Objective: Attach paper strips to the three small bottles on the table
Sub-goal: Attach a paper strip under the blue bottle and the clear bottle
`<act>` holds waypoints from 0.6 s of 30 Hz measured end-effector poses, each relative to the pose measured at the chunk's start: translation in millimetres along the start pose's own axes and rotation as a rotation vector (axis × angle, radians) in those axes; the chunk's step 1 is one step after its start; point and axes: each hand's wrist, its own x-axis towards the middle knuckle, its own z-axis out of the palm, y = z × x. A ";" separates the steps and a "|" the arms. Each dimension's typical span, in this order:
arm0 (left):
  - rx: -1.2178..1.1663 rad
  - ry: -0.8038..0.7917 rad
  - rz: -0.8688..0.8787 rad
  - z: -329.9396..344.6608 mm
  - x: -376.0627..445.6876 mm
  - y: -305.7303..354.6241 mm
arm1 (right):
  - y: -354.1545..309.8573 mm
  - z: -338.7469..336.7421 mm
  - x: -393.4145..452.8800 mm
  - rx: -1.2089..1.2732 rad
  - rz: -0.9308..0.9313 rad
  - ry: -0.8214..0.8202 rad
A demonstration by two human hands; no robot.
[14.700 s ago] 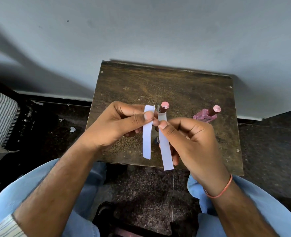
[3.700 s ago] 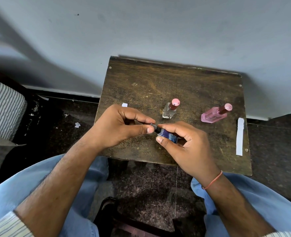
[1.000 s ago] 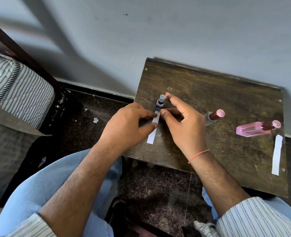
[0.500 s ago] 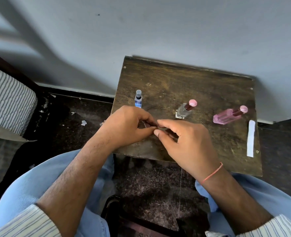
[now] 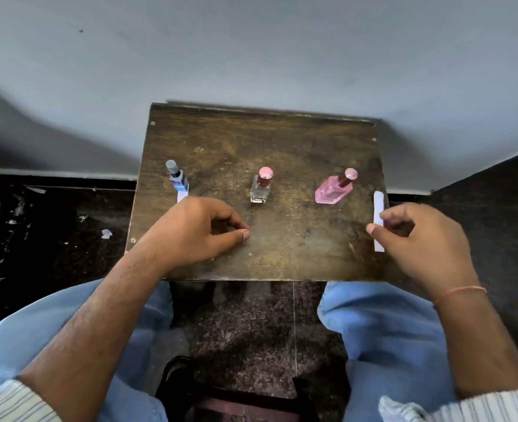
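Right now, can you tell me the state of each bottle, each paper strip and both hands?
blue bottle: upright, cap on, strip at its base
attached strip: partly hidden by the left hand
clear bottle: upright, capped, no strip
pink bottle: upright, capped, no strip
loose strip: flat at the table's right edge
left hand: loosely curled, holds nothing
right hand: loosely curled over the loose strip, grip not visible

My left hand [image 5: 195,231] rests low with its fingers [image 5: 236,222] loosely curled and thumb tip forward, holding nothing, while my right hand [image 5: 423,236], a thin band on its wrist, hovers out to the right with curled fingers and extended thumb, also empty.
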 end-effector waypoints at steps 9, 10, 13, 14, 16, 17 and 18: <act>-0.004 -0.002 0.011 14.7 10.5 7.4 | 33.2 8.1 28.8 -0.023 0.152 -0.077; -0.002 -0.005 0.007 15.8 10.9 7.7 | 34.7 6.6 30.3 -0.019 0.163 -0.074; -0.018 -0.004 -0.005 18.1 11.0 7.3 | 34.1 2.8 31.3 -0.001 0.185 -0.073; -0.022 -0.001 -0.005 18.7 11.2 7.5 | 33.0 2.1 31.0 0.009 0.186 -0.071; -0.025 0.005 -0.001 18.8 11.3 7.5 | 32.5 0.1 31.0 0.053 0.192 -0.049; -0.028 0.005 0.000 18.6 11.6 7.8 | 32.7 -1.9 31.4 0.090 0.196 -0.034; -0.031 0.003 0.002 18.3 11.9 8.4 | 31.9 -4.1 31.8 0.150 0.199 -0.036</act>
